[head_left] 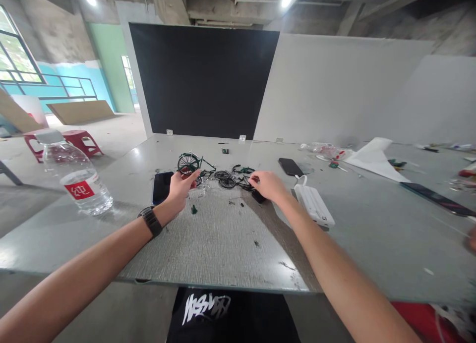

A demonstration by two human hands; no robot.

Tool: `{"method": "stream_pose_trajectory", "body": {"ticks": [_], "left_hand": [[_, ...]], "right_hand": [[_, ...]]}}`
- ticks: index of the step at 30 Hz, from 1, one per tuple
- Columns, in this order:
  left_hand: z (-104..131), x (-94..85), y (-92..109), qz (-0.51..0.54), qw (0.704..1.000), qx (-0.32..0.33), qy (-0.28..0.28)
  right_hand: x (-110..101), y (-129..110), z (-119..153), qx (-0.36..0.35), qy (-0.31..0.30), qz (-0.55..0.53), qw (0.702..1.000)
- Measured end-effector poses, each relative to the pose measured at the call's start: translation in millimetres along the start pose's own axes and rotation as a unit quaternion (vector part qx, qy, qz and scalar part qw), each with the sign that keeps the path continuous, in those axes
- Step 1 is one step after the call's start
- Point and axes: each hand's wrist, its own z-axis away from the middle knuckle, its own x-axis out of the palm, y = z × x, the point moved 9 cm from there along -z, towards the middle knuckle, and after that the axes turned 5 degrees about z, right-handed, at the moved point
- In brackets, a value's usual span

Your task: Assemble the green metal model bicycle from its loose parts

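Note:
My left hand [179, 189] is closed on a small green model bicycle frame [201, 160], which has a black spoked wheel [188, 163] on its left end. The frame is held tilted just above the table. To the right, my right hand [270, 183] has its fingers pinched together at the right end of the loose bicycle parts; what is between the fingertips is hidden. Two black spoked wheels [226, 183] lie between my hands. Dark green and black parts [242, 170] are beside my right fingertips. A small green piece [194, 209] rests in front of my left hand.
A water bottle [84, 187] stands at the left. A phone [159, 189] lies by my left hand, another black phone [290, 166] behind my right. A white power bank [314, 205] sits beside my right forearm. Another person's hand [472, 240] shows at the right edge.

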Motion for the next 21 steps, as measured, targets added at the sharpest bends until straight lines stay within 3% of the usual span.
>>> {"method": "stream_pose_trajectory", "body": {"ticks": [6,14,21], "left_hand": [[1,3.8,1,-0.035,0.999,0.012,-0.017],[3,6.9,6,-0.016,0.999,0.031,-0.030],[2,7.5,5,-0.054,0.997,0.040,-0.036]], "right_hand": [[2,11,-27,0.040,0.005,0.017,0.999],[29,17,-72,0.065,-0.038,0.031,0.997],[43,21,-82,0.072,-0.047,0.029,0.996]]}}
